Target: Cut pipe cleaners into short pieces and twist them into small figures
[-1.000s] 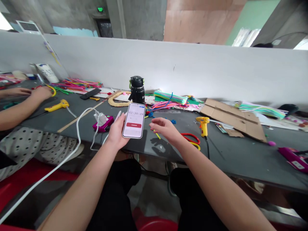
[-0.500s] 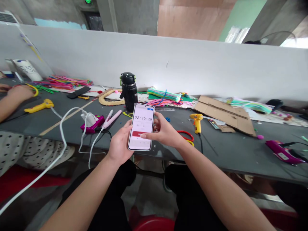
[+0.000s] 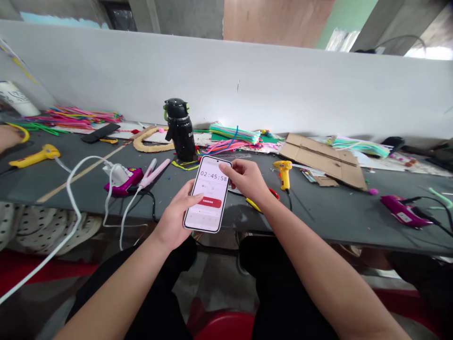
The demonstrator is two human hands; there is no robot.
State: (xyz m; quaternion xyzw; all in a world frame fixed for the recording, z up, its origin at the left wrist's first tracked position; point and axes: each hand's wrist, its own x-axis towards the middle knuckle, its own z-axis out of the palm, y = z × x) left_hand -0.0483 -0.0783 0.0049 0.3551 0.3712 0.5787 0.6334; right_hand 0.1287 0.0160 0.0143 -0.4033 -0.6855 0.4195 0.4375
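A white-edged smartphone (image 3: 203,219) is tilted up over the front edge of the table, its screen showing a timer at 02:45:58 above a red button. Around its lower left side wraps my left hand (image 3: 174,219), with the thumb lying over the left end of the red button. At the upper right corner, my right hand (image 3: 247,179) pinches the phone, thumb on the screen and the other fingers partly hidden behind the edge. Behind the phone stands a black bottle (image 3: 182,137). Red and yellow loops lie partly hidden beneath my right wrist.
Yellow glue guns (image 3: 285,175) lie right and far left. A purple power strip (image 3: 125,184) with white cables sits beside a pink flat iron (image 3: 155,173). Pipe cleaner bundles (image 3: 235,133) and cardboard (image 3: 323,158) line the partition. Another person's hand (image 3: 9,138) is at far left.
My right thumb has moved from the red button to the screen's top right. My left thumb now lies over the button. The timer changed from 02:30:29, and the view shifted slightly.
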